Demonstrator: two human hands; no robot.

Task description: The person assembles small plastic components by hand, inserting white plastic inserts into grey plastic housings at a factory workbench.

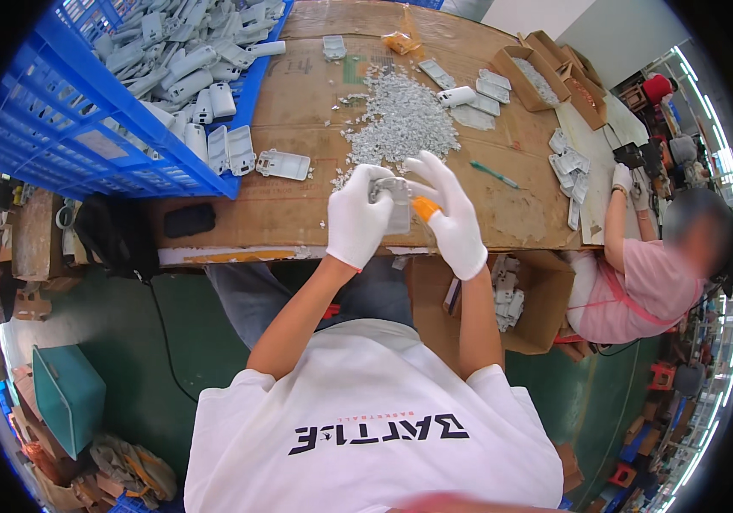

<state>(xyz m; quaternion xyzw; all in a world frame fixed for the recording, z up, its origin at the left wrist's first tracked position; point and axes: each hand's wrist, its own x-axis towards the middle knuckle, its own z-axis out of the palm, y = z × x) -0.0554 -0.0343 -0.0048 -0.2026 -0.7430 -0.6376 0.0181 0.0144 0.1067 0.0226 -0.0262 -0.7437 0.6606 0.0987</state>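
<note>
My left hand (358, 217), in a white glove, is closed on the edge of a light grey plastic housing (398, 219) held over the table's near edge. A greyish, shiny detail shows at the housing's upper end, too small to make out. Beside it my right hand (455, 224), also gloved, has its fingers stretched apart, and an orange cover (425, 208) sits on its thumb. The right fingertips are close to the housing; whether they touch it I cannot tell. Just beyond both hands spreads a heap of small clear-white pieces (405, 115).
A blue crate (127, 128) full of white housings stands at the left. Loose housings (284, 165), a teal pen-like tool (495, 174) and small cardboard boxes (531, 81) lie on the cardboard-covered table (298, 103). A black pouch (189, 220) is front left. At right sits a co-worker (640, 282).
</note>
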